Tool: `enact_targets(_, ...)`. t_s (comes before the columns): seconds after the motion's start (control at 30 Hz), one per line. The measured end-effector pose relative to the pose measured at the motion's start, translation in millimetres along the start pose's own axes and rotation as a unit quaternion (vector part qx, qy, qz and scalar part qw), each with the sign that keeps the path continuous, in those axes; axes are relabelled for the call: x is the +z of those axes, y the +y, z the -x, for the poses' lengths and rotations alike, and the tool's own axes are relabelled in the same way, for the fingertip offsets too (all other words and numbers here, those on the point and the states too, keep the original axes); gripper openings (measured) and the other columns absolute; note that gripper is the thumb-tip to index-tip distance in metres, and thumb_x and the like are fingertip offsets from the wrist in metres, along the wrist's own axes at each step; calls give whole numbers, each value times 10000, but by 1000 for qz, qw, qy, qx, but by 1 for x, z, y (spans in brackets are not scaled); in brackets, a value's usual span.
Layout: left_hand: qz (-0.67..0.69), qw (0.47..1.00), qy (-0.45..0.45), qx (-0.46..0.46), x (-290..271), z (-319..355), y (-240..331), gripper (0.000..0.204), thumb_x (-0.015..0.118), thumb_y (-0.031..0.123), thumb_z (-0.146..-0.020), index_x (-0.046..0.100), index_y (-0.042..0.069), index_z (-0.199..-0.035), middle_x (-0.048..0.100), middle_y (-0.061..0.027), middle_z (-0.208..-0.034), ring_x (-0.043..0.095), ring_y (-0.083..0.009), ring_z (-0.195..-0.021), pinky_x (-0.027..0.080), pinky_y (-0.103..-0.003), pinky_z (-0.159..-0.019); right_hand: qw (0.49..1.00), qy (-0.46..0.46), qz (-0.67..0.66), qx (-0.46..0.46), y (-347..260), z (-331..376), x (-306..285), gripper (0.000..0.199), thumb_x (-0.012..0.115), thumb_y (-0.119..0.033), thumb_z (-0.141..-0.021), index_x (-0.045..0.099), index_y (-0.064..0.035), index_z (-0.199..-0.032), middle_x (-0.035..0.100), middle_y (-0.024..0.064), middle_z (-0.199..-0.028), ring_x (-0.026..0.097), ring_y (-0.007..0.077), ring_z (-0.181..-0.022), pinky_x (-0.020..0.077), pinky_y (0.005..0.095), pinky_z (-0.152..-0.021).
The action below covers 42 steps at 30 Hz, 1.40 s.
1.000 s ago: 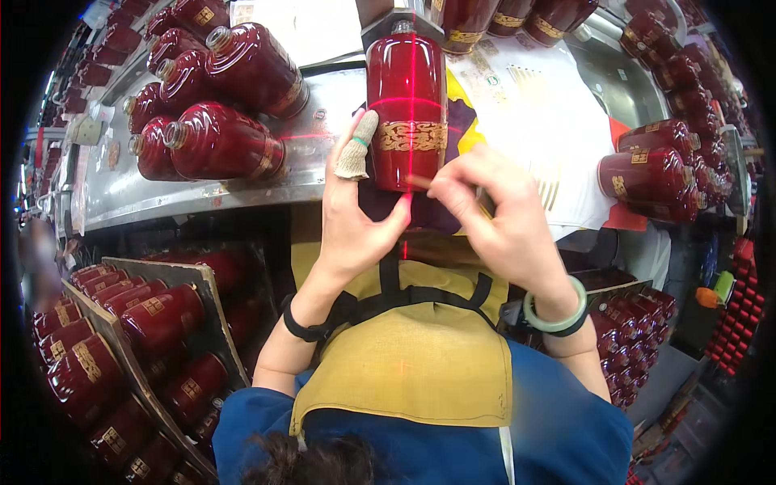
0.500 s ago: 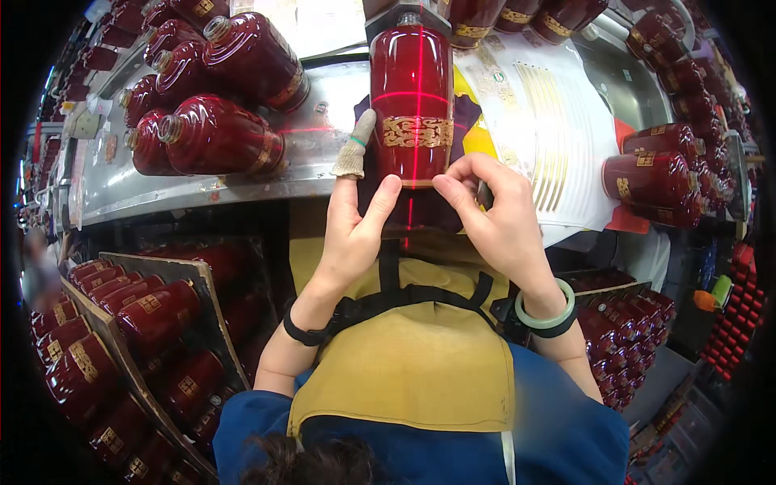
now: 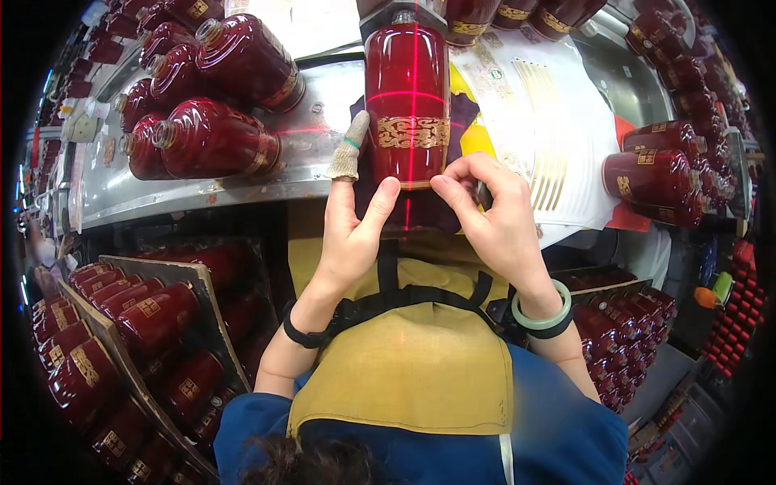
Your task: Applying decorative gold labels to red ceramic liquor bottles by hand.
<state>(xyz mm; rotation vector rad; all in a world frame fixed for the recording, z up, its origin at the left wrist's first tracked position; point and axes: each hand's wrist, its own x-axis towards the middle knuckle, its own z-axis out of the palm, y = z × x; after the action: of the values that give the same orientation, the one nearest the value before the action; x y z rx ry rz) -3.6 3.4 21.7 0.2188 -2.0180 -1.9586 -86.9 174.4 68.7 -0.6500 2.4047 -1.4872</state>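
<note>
A dark red glass bottle (image 3: 406, 73) lies on its side in front of me, its neck pointing away. An ornate gold band (image 3: 414, 132) crosses its lower body, and a thin gold line runs along its base edge. My left hand (image 3: 352, 226) has its fingers spread: the forefinger, in a knitted finger cover (image 3: 350, 145), lies along the bottle's left side and the thumb touches the base edge. My right hand (image 3: 495, 212) pinches with thumb and forefinger at the base's right corner. Whatever lies between those fingertips is too small to make out.
Red laser lines cross the bottle and the dark cloth (image 3: 461, 113) under it. Several more red bottles (image 3: 218, 139) lie at left on the metal table (image 3: 311, 174). A white sheet with gold strips (image 3: 550, 137) is at right. Wooden-sided racks (image 3: 214, 315) of bottles flank me below.
The bottle and table appear shifted slightly to the left in the view. Both hands keep almost the same place at the bottle's base.
</note>
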Motion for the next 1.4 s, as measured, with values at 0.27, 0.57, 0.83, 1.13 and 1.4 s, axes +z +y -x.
enact_targets(0.27, 0, 1000, 4, 6, 2, 0, 1, 649, 587, 70, -1023, 297, -38, -1594, 353, -181, -1638, 338, -257, -1511, 238, -387, -1246, 1000, 7, 4, 0, -1, -1, 1, 197, 765, -134, -904, 655, 17, -839, 629, 113, -755, 598, 226, -645, 460, 355, -604)
enact_targets(0.57, -232, 942, 98, 221, -3, 11, -6, 403, 652, -20, -950, 613, -49, -1350, 544, -211, -1465, 578, -338, -1319, 456, -422, -1111, 1000, 15, 4, -3, 1, -4, 3, 204, 775, -135, -891, 652, 11, -820, 628, 116, -745, 603, 237, -642, 460, 365, -605)
enact_targets(0.83, -376, 845, 97, 369, 8, 6, -16, 436, 854, -31, -771, 705, -38, -1180, 695, -142, -1245, 678, -332, -1127, 579, -411, -947, 1000, 19, 11, -11, 2, -1, 5, 195, 777, -129, -884, 656, 12, -824, 634, 124, -753, 608, 250, -648, 466, 376, -615)
enact_targets(1.13, -343, 859, 120, 361, 3, -3, -15, 232, 815, -50, -812, 752, -45, -1035, 747, -125, -1135, 718, -307, -1046, 627, -382, -844, 1000, 22, 7, -19, 2, -2, 4, 196, 774, -126, -883, 653, 16, -825, 636, 128, -756, 607, 260, -642, 468, 372, -610)
enact_targets(1.4, -377, 834, 110, 387, 9, -2, 2, 304, 808, -98, -801, 747, -54, -1095, 748, -154, -1118, 725, -301, -1015, 603, -376, -892, 1000, 14, 10, -2, -1, -3, 2, 203, 775, -138, -887, 656, 15, -823, 640, 128, -753, 606, 262, -638, 467, 376, -611)
